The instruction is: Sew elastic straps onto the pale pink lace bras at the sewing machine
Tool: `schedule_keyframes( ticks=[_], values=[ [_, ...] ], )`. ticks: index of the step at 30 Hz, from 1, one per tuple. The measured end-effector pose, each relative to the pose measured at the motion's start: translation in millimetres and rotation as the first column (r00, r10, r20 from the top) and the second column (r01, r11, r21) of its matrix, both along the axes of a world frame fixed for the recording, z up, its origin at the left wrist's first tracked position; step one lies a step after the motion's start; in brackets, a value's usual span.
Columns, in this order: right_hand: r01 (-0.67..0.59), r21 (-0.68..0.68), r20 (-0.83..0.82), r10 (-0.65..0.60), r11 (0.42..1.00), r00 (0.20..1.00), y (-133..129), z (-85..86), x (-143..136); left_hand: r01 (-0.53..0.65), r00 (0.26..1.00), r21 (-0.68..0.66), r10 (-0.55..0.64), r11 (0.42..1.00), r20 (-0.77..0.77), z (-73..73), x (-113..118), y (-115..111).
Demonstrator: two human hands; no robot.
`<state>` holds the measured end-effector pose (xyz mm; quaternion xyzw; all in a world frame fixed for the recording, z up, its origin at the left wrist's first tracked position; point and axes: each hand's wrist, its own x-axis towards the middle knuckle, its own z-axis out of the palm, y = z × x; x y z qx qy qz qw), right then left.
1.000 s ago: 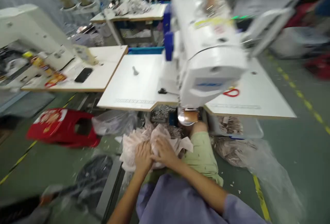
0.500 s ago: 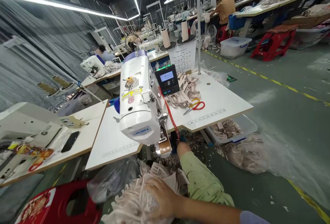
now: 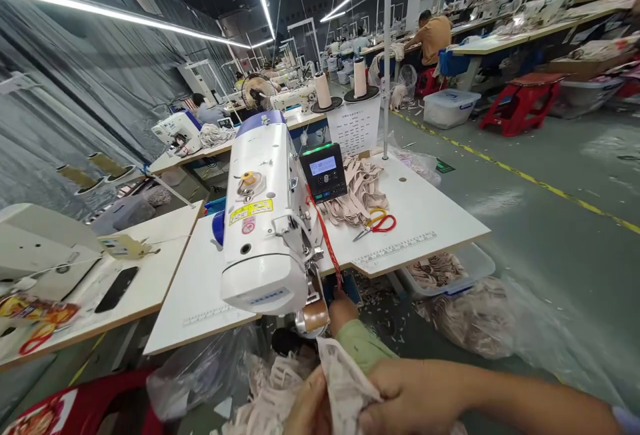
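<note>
A beige fabric piece [image 3: 341, 371] is stretched between my two hands, low in the view and close to my lap. My left hand [image 3: 309, 403] pinches its left edge, with part of the hand cut off by the frame. From the right, my right hand [image 3: 407, 395] grips the other side, thumb and fingers closed on the cloth. Under them lies a heap of similar beige pieces [image 3: 270, 391]. Just beyond my hands stands a white sewing machine [image 3: 265, 221], its rounded arm end [image 3: 315, 316] nearest the fabric.
On the white worktable [image 3: 425, 211] lie red-and-yellow-handled scissors [image 3: 376, 223] and a pile of beige strips [image 3: 357, 191] beside a control panel [image 3: 324, 171]. A plastic bin [image 3: 475, 265] sits below at right. A red stool [image 3: 75, 401] is at lower left. One person [image 3: 434, 38] sits farther off.
My right hand has left the heap of beige pieces and now holds one up. My left hand has come into view, gripping the same piece. The view has shifted slightly.
</note>
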<state>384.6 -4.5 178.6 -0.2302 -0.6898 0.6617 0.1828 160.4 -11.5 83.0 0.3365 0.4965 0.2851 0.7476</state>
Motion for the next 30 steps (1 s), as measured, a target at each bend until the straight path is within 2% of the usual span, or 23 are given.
schedule_keyframes(
  ticks=[2,3,4,5,6,7,8,9,10,12,14,16,18,20,21,23,24,25,26,27,28,29,30],
  values=[
    [-0.001,-0.121,0.054,0.007,0.993,0.998,1.6,-9.4,15.3,0.084,0.978,-0.058,-0.071,0.995,0.196,-11.5,17.5,1.9],
    [-0.049,-0.134,0.12,0.065,0.99,0.991,4.6,-15.0,21.4,0.109,0.964,-0.067,-0.089,0.992,0.251,-16.4,22.8,3.4],
    [-0.103,-0.103,0.214,0.123,0.989,0.969,10.2,-19.7,27.0,0.105,0.957,-0.075,-0.08,0.992,0.278,-20.7,25.8,5.7],
    [-0.12,-0.029,0.338,0.123,0.992,0.933,19.0,-22.8,32.3,0.068,0.965,-0.07,-0.047,0.995,0.26,-24.4,27.2,8.8],
    [-0.067,0.086,0.476,0.018,0.994,0.879,31.8,-24.0,37.5,0.012,0.977,-0.048,-0.001,0.999,0.212,-27.5,27.5,12.6],
    [0.049,0.238,0.588,-0.184,0.97,0.788,48.8,-23.0,42.4,-0.033,0.987,-0.013,0.035,0.999,0.154,-29.9,27.4,16.8],
    [0.205,0.421,0.631,-0.448,0.884,0.633,70.0,-20.3,47.2,-0.057,0.994,0.022,0.054,0.998,0.1,-31.6,27.6,20.9],
    [0.367,0.589,0.599,-0.694,0.72,0.4,94.6,-16.3,51.6,-0.054,0.997,0.045,0.051,0.998,0.055,-32.7,28.6,24.5],
    [0.429,0.67,0.548,-0.794,0.605,0.264,121.4,-11.6,55.7,-0.031,0.999,0.051,0.03,0.998,0.022,-33.0,30.5,27.3],
    [0.479,0.74,0.479,-0.87,0.473,0.119,175.3,-2.8,62.6,0.023,1.0,0.03,-0.023,0.999,-0.01,-31.5,35.9,30.0],
    [0.501,0.758,0.458,-0.887,0.418,0.048,219.0,2.3,67.4,0.042,0.999,0.013,-0.041,0.999,-0.031,-27.2,40.2,29.1],
    [0.51,0.755,0.464,-0.885,0.413,0.029,244.8,2.0,70.2,0.064,0.997,0.02,-0.063,0.998,-0.053,-20.5,40.3,25.8],
    [0.512,0.753,0.463,-0.886,0.413,0.034,253.4,-2.2,72.3,0.092,0.993,0.033,-0.089,0.995,-0.078,-12.5,36.3,21.6],
    [0.501,0.766,0.447,-0.894,0.403,0.037,251.2,-7.1,75.2,0.115,0.988,0.063,-0.108,0.991,-0.109,-3.7,30.9,18.3],
    [0.527,0.76,0.419,-0.907,0.381,0.052,247.7,-8.9,76.9,0.125,0.985,0.089,-0.113,0.988,-0.129,0.9,28.6,17.5],
    [0.656,0.687,0.323,-0.94,0.312,0.109,235.6,-10.8,79.7,0.147,0.977,0.154,-0.119,0.977,-0.177,11.5,26.1,17.8],
    [0.746,0.604,0.262,-0.954,0.282,0.148,225.8,-10.8,80.0,0.156,0.973,0.189,-0.118,0.97,-0.2,17.6,25.9,18.6],
    [0.843,0.465,0.194,-0.961,0.269,0.199,212.8,-10.3,79.2,0.161,0.969,0.22,-0.113,0.962,-0.218,24.5,26.3,19.6],
    [0.916,0.279,0.123,-0.957,0.288,0.263,196.4,-9.5,76.9,0.168,0.966,0.26,-0.106,0.951,-0.237,31.9,27.1,20.4],
    [0.938,0.07,0.053,-0.941,0.338,0.335,176.9,-8.8,73.0,0.181,0.961,0.311,-0.1,0.933,-0.26,39.5,27.9,21.2],
    [0.9,-0.152,-0.02,-0.911,0.409,0.411,155.3,-8.6,67.3,0.204,0.953,0.37,-0.098,0.906,-0.286,47.0,28.5,22.0],
    [0.811,-0.33,-0.086,-0.871,0.483,0.483,132.7,-9.2,60.1,0.237,0.943,0.437,-0.096,0.868,-0.319,53.8,28.5,22.9],
    [0.727,-0.43,-0.128,-0.833,0.535,0.538,110.7,-10.7,51.9,0.271,0.929,0.51,-0.084,0.816,-0.359,59.5,27.8,24.4]
  ],
)
